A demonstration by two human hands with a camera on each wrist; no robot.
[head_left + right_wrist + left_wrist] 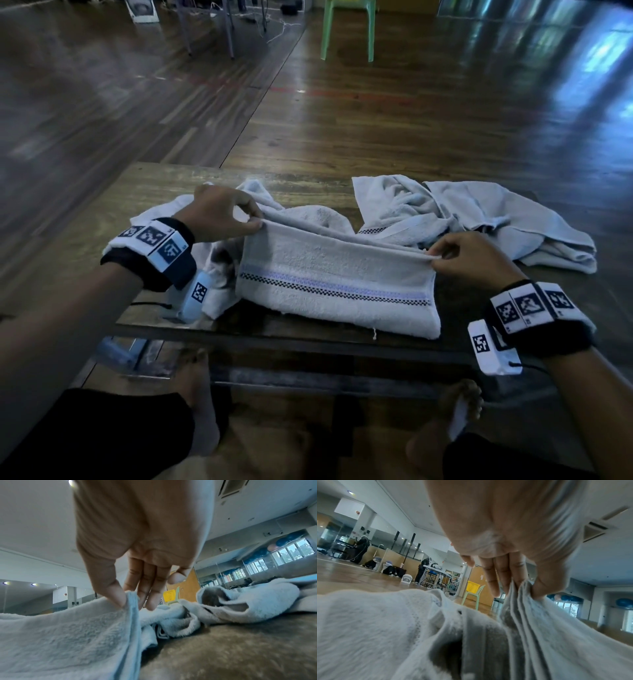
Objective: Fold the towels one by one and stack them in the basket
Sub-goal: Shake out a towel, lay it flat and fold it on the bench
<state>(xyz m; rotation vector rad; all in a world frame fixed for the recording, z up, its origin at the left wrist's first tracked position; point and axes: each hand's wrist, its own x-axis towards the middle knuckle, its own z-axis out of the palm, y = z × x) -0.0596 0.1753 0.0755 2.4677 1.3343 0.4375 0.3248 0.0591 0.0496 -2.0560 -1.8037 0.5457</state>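
Observation:
A pale towel (329, 274) with a checkered and lilac stripe lies across the near part of the low wooden table (154, 192); its top edge is raised. My left hand (253, 221) pinches the towel's left upper corner (522, 588) between thumb and fingers. My right hand (433, 257) pinches the right upper corner (128, 601) the same way. The edge is stretched between both hands. A yellow basket (472, 586) sits on a green chair far across the room, also visible as the yellow basket (169, 596) in the right wrist view.
More crumpled pale towels (445, 212) lie on the table's far right, and another towel (164, 219) sits under my left wrist. My bare feet (197, 394) are below the near table edge. A green chair (347, 27) stands on the wooden floor beyond.

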